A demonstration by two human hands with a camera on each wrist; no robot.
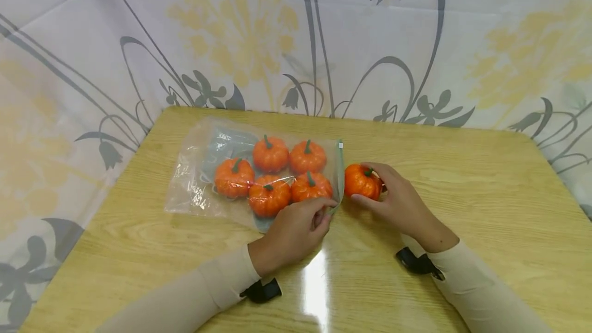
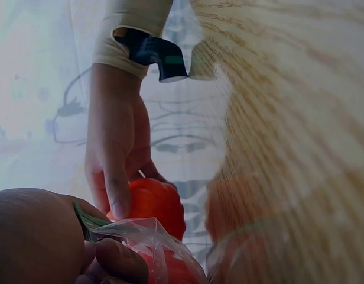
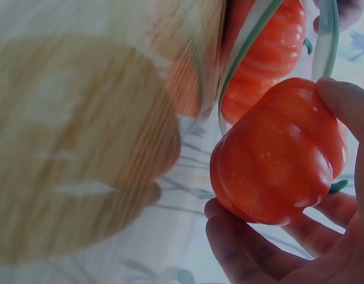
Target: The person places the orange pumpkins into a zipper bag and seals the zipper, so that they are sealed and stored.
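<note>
A clear zip bag [image 1: 189, 184] lies flat on the table with several small orange pumpkins [image 1: 270, 197] inside, each with a green stem. My left hand [image 1: 296, 230] pinches the near corner of the bag's mouth between thumb and fingers. In my right hand [image 1: 393, 194] is another orange pumpkin [image 1: 361, 181], gripped between thumb and fingers right at the bag's mouth. The right wrist view shows the held pumpkin [image 3: 276, 154] in front of the parted green-edged opening [image 3: 250, 50], with bagged pumpkins beyond it.
The wood-grain table [image 1: 462, 179] is glossy and reflects the hands and pumpkins. Behind it hangs a white curtain [image 1: 347, 40] with grey and yellow flowers. A black strap [image 1: 263, 291] sits on the left wrist, another black strap [image 1: 416, 262] on the right.
</note>
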